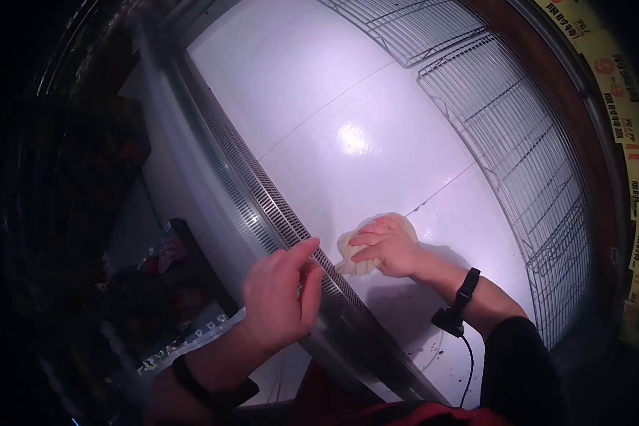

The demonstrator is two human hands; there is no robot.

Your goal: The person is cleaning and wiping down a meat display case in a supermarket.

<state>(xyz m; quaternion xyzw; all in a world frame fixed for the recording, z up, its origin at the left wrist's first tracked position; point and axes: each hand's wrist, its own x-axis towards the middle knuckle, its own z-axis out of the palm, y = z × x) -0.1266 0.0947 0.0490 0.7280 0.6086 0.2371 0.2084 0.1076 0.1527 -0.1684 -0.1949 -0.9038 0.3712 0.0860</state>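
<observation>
My right hand [389, 246] presses down on a bunched cream-coloured cloth [353, 250], with its fingers bent over the top. The cloth lies on the white floor panel [312, 142] of a chilled display case, close to a seam between panels. Nearer to me, my left hand [282, 292] hovers by the slotted metal grille [245, 160] along the case's front edge. Its fingers are loosely bent, the thumb stands apart, and nothing is in it.
Wire racks [508, 113] line the far side of the case. Yellow price strips [621, 135] run along the right edge. Dark specks [429, 349] dot the panel near my right forearm, where a cable [470, 362] hangs from a wrist-worn device [449, 321]. The left side is dark.
</observation>
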